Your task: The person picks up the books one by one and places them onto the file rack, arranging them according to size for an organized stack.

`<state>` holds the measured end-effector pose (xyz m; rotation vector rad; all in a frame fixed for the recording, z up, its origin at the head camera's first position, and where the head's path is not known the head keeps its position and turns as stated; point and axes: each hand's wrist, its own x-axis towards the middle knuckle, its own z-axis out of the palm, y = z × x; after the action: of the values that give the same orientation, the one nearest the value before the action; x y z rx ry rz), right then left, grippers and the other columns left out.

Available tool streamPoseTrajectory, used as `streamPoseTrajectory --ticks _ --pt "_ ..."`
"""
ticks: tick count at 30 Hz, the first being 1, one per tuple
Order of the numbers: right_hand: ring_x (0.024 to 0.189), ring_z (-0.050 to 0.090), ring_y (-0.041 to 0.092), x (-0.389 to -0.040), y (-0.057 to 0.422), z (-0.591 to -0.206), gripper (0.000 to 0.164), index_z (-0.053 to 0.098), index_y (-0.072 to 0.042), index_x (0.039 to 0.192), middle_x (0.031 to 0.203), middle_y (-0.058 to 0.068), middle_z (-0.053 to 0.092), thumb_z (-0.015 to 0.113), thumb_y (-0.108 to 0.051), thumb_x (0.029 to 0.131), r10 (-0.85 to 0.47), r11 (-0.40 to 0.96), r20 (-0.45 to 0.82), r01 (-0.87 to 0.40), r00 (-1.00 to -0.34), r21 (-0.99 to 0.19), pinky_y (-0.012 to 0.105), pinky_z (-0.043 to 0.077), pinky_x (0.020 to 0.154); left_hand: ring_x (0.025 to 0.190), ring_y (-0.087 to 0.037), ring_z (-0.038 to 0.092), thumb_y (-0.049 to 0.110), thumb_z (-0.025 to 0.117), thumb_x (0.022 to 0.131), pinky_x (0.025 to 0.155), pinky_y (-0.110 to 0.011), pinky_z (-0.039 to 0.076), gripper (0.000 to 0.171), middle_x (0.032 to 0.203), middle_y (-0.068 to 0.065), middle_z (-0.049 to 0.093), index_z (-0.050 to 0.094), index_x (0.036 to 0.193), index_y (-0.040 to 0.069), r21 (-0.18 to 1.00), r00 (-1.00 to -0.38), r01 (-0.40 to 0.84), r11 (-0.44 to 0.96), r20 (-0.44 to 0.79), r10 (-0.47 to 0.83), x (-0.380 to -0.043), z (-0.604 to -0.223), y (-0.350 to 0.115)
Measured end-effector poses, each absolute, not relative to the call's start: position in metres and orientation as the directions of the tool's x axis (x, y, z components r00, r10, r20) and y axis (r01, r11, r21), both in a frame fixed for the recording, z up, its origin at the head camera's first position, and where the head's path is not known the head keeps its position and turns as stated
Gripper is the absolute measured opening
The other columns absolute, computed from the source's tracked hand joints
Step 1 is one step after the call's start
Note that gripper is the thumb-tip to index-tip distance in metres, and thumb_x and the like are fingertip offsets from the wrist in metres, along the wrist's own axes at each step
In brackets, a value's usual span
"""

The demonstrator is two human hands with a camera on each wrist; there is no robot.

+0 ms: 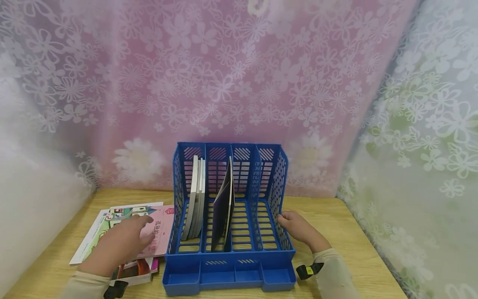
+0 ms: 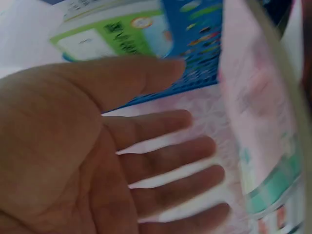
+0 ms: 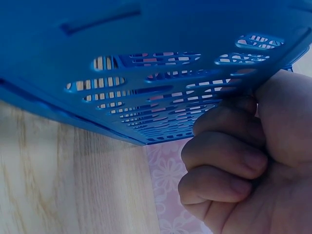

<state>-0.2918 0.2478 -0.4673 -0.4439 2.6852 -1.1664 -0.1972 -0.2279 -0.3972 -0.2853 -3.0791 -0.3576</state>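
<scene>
A blue plastic book rack (image 1: 229, 268) with several upright slots stands at the middle of the table. Thin books (image 1: 195, 199) fill its left slot, and a dark-covered book (image 1: 221, 218) leans in the one beside it. My left hand (image 1: 125, 236) is over the pink book (image 1: 162, 232) left of the rack; its fingers are spread with nothing between them in the left wrist view. With curled fingers, my right hand (image 1: 300, 228) grips the rack's right side wall (image 3: 161, 92); the exact contact of the fingertips is partly hidden.
Under and beside the pink book lie a green-and-white picture book (image 1: 98, 226) and another book (image 1: 136, 270) nearer the front. A wooden table (image 1: 358, 249) extends right of the rack. Behind hangs a pink flowered curtain (image 1: 224, 83), with pale cloth at both sides.
</scene>
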Motion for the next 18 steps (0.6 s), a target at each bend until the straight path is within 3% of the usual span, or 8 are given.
streamPoseTrajectory --ticks 6,12,18 --pt "0.050 0.025 0.012 -0.292 0.248 -0.467 0.043 0.041 -0.009 0.066 0.058 -0.002 0.030 0.041 -0.029 0.104 -0.341 0.653 -0.047 -0.200 -0.939 -0.730 0.027 0.028 0.049 0.088 -0.031 0.056 0.059 0.074 0.069 0.076 -0.054 0.047 0.082 0.109 -0.017 0.059 0.057 0.128 0.004 0.220 -0.979 0.095 0.971 -0.156 0.131 -0.201 -0.416 -0.216" --pt "0.050 0.025 0.013 -0.292 0.247 -0.465 0.042 0.040 -0.008 0.066 0.058 -0.001 0.030 0.041 -0.026 0.104 -0.332 0.650 -0.042 -0.197 -0.942 -0.734 0.027 0.027 0.049 0.082 -0.033 0.051 0.054 0.082 0.056 0.070 -0.054 0.047 0.091 0.103 -0.019 0.057 0.057 0.128 0.005 0.140 -0.981 0.091 0.986 -0.158 0.113 -0.205 -0.421 -0.202" --pt "0.050 0.025 0.013 -0.291 0.248 -0.465 0.043 0.040 -0.008 0.066 0.058 -0.001 0.030 0.041 -0.027 0.104 -0.329 0.644 -0.048 -0.187 -0.943 -0.742 0.028 0.028 0.049 0.083 -0.039 0.051 0.052 0.086 0.052 0.071 -0.060 0.045 0.092 0.105 -0.024 0.055 0.057 0.126 0.004 0.058 -0.984 0.082 0.995 -0.151 0.090 -0.206 -0.429 -0.194"
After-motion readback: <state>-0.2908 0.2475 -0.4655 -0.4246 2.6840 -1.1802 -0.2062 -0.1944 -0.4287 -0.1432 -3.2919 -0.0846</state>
